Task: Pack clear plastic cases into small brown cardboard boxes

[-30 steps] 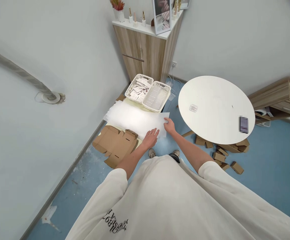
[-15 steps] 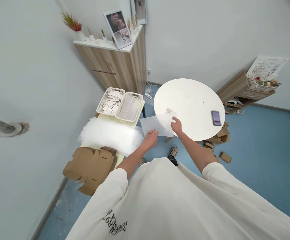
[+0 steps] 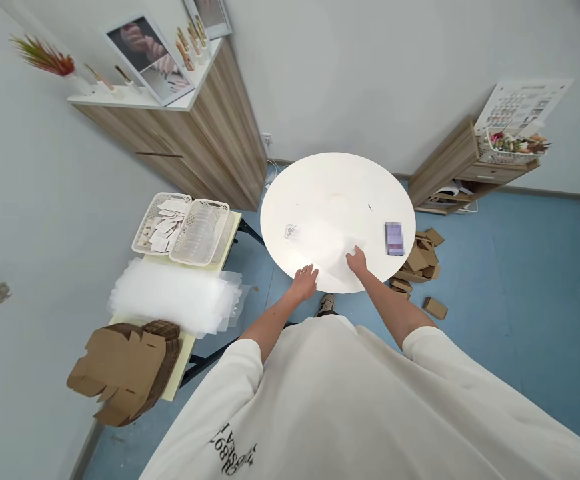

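Note:
A thin, see-through white sheet (image 3: 339, 259) is over the near part of the round white table (image 3: 340, 173), and its outline is faint against the tabletop. My right hand (image 3: 357, 261) pinches it on the right side. My left hand (image 3: 304, 283) is at the table's near left edge with its fingers stretched out, beside the sheet; whether it touches the sheet is unclear. A small clear item with a printed pattern (image 3: 291, 231) lies on the table left of the sheet.
On the side table at left are a basket of white packets (image 3: 143, 227), a basket of clear pieces (image 3: 185, 250), a stack of translucent sheets (image 3: 165, 297) and flat cardboard boxes (image 3: 120, 367). A phone (image 3: 395, 239) lies at the round table's right. Cardboard (image 3: 423, 257) sits on the floor.
Both hands and the sheet have moved from the gap beside the side table to over the round table. My view has turned right, so the side table appears farther left.

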The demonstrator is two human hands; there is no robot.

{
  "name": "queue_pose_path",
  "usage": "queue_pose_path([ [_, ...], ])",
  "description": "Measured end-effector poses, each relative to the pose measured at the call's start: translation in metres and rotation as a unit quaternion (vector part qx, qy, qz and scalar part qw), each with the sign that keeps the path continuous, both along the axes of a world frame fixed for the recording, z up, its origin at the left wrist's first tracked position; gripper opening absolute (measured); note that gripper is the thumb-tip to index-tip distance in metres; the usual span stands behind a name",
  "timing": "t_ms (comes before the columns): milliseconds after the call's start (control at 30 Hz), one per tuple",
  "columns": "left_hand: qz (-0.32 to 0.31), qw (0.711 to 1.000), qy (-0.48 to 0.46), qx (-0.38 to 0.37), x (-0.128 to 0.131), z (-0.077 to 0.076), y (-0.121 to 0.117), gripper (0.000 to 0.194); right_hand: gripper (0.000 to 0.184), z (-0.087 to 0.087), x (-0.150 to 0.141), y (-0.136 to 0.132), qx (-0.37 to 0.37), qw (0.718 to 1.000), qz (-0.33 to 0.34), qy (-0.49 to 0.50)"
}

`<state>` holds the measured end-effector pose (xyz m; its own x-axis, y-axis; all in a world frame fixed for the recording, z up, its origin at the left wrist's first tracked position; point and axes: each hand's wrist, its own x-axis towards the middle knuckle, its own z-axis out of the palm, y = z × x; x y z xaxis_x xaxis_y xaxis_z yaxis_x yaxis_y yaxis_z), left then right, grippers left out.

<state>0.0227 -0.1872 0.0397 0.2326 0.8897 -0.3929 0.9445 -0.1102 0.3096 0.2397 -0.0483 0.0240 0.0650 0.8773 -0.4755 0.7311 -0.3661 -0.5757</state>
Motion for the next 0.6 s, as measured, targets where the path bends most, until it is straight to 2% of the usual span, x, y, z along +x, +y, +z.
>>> queue_pose_path([
  [133, -0.004, 0.999, -0.005, -0.035, 0.027, -0.012, 0.016, 0.055, 0.067, -0.004, 0.018, -0.007, -0.057, 0.996, 0.060, -0.034],
  [233, 0.003, 0.999, -0.004, -0.053, 0.035, -0.019, 0.025, 0.055, 0.059, 0.000, 0.023, -0.016, -0.120, 0.984, 0.110, -0.069],
  [300, 0.008, 0.998, -0.002, -0.066, 0.038, -0.021, 0.030, 0.056, 0.052, 0.005, 0.026, -0.019, -0.137, 0.974, 0.144, -0.106],
  [433, -0.002, 0.997, -0.001, -0.078, 0.040, -0.022, 0.037, 0.058, 0.042, 0.012, 0.030, -0.015, -0.059, 0.964, 0.209, -0.153],
  [533, -0.013, 0.997, -0.008, -0.077, 0.040, -0.019, 0.044, 0.056, 0.046, 0.011, 0.028, -0.008, 0.001, 0.945, 0.284, -0.164],
  [600, -0.015, 0.997, -0.011, -0.078, 0.037, -0.017, 0.049, 0.054, 0.052, 0.007, 0.022, -0.005, 0.008, 0.931, 0.319, -0.178],
])
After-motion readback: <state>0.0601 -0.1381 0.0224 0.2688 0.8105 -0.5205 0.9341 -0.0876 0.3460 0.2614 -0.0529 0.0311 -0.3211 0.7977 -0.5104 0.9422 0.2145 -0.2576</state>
